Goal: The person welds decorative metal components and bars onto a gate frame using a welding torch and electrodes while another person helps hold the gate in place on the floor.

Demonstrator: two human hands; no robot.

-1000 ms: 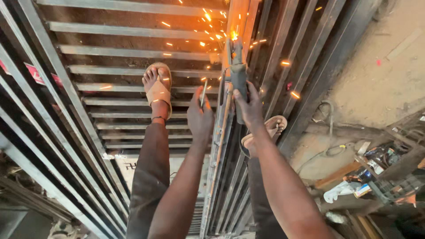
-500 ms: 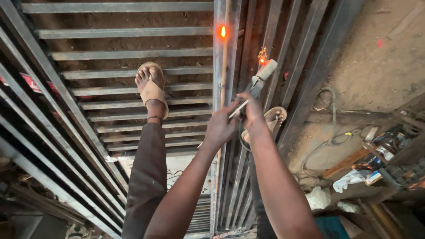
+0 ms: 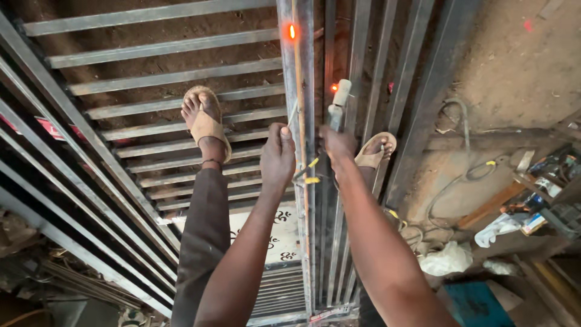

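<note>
The electrode holder [image 3: 336, 106] stood almost upright in the right hand [image 3: 336, 145], which was closed around its lower part, above the long steel bars [image 3: 302, 200] of a gate frame. The left hand [image 3: 277, 158] was closed with a pinch on one thin welding rod [image 3: 293, 113], just beside the holder. Two orange glowing spots were on the bars – one far up [image 3: 292, 31], one near the holder tip [image 3: 333, 88]. Two feet in tan sandals stood on the frame – the left [image 3: 204, 124] on the crossbars, the right [image 3: 374, 150] beside the bars. One white bag [image 3: 446, 259] and one blue box [image 3: 475, 303] lay at the lower right on the dirt.
</note>
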